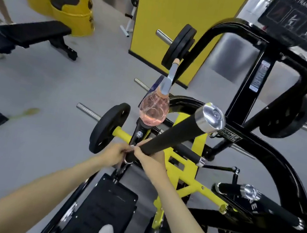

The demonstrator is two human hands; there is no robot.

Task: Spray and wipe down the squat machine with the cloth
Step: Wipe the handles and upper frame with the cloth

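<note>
Two bare hands gripping a handle on a gym squat machine, seen from above

The left hand (114,155) and right hand (150,159) are meeting side by side at the low end of a black padded handle (175,136), both curling their fingers round it; the handle is slanting up and right to a chrome cap. Just beyond the hands, a clear pink spray bottle (153,108) is sitting upright on top of a black post of the black and yellow squat machine (176,169). A black weight plate (109,126) is hanging on a yellow bar left of the hands, and a black foot plate (103,207) is lying below the arms
</note>
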